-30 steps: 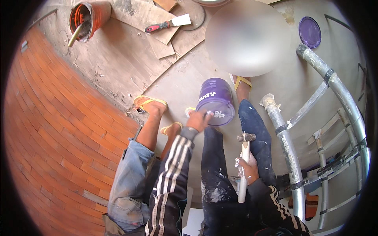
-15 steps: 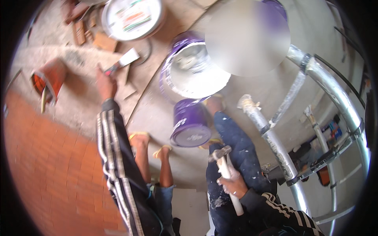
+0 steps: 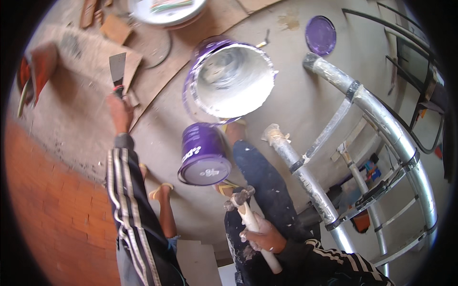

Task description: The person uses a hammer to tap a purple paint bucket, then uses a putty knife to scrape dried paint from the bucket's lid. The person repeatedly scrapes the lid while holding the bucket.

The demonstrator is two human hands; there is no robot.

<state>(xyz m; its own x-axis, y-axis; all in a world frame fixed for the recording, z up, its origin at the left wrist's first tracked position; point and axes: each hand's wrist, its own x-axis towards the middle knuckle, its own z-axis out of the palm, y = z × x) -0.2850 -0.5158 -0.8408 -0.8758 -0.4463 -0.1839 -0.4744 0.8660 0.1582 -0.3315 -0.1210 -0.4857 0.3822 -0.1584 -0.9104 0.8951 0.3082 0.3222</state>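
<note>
My left hand (image 3: 121, 113) is stretched forward and closed round the handle of a putty knife (image 3: 117, 67), its flat metal blade pointing away from me. My right hand (image 3: 267, 233) grips a hammer (image 3: 249, 217) by its thick white handle, in front of dark, paint-spotted jeans. The hammer's head is up at the far end of the handle. Between my hands a purple bucket (image 3: 202, 150) lies tipped, its base turned toward me. Beyond it a larger purple bucket (image 3: 192, 93) shows its white-coated inside.
A metal ladder (image 3: 317, 190) fills the right side. A purple lid (image 3: 320, 35) lies at the back. An orange bucket (image 3: 43, 66) is at far left, above brick paving (image 3: 52, 205). A white-topped container (image 3: 167, 16) stands at the top. Another person's sandalled feet (image 3: 164, 188) are beside my left arm.
The putty knife's blade has swung from pointing right to pointing straight ahead. Both hands keep their tools. The whole view has shifted, and the purple lid now shows fully.
</note>
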